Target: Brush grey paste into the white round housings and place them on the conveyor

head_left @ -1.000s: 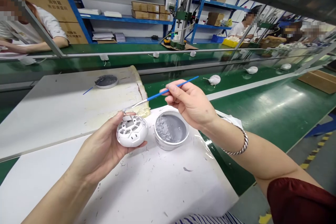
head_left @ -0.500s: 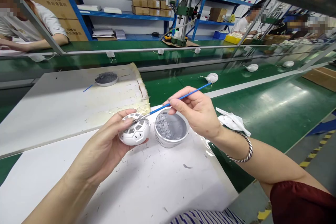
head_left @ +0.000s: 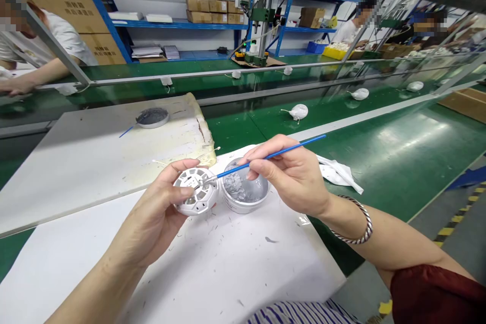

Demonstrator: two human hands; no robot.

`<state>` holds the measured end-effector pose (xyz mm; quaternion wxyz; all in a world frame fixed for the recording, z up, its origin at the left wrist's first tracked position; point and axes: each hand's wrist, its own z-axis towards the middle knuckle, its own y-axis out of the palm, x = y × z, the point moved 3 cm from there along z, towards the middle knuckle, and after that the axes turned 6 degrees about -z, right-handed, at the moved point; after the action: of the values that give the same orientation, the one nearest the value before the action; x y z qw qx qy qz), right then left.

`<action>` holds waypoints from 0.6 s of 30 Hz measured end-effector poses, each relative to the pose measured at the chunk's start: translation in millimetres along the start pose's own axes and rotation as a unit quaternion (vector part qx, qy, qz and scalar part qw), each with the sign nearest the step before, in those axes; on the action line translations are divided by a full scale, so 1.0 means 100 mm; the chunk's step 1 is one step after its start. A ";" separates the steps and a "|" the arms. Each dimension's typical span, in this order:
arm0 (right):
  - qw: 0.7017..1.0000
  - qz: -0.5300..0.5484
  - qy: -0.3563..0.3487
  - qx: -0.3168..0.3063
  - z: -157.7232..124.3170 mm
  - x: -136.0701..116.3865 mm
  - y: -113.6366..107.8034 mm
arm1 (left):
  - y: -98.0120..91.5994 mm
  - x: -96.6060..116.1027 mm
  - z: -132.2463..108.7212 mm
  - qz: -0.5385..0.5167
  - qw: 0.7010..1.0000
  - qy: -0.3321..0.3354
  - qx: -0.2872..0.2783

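Note:
My left hand (head_left: 157, 212) grips a round white plastic housing (head_left: 198, 206) with slotted openings on its upper face, the thumb resting on that face. In my right hand (head_left: 290, 174) a thin blue paintbrush (head_left: 261, 158) is pinched between thumb and fingers. Its tip meets the slotted face of the housing. Just right of the housing, partly behind the brush and my right fingers, stands a white tub (head_left: 245, 207) with grey paint inside, thick and lumpy on its left side.
A grey-crusted lid (head_left: 152, 117) and another blue brush (head_left: 126, 131) lie on a white board (head_left: 94, 162). White balloon-shaped pieces (head_left: 298, 112) sit on the green belt. A crumpled white cloth (head_left: 337, 174) lies right of my hand. Co-workers sit across the line.
My right hand has shifted slightly right and down, and the brush lies at a flatter angle. The housing's slotted face has tilted more toward me. White pieces on the belt have moved left.

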<state>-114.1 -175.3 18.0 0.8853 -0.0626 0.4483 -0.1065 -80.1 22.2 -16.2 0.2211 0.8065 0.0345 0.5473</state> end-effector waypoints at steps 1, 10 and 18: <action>1.000 -0.014 -0.019 0.000 -0.01 -0.02 0.00 | 0.01 0.00 0.00 0.003 1.000 0.002 -0.006; 0.996 -0.051 -0.070 -0.029 -0.06 -0.06 -0.02 | -0.08 -0.03 0.07 0.026 0.998 -0.017 -0.052; 0.989 -0.051 -0.087 0.108 0.02 -0.25 -0.33 | -0.15 -0.03 0.11 0.043 0.998 -0.015 -0.038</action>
<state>-131.1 -200.8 45.4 0.9158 0.0018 0.3519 -0.1935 -68.5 31.6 -28.3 0.2285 0.8061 -0.0242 0.5453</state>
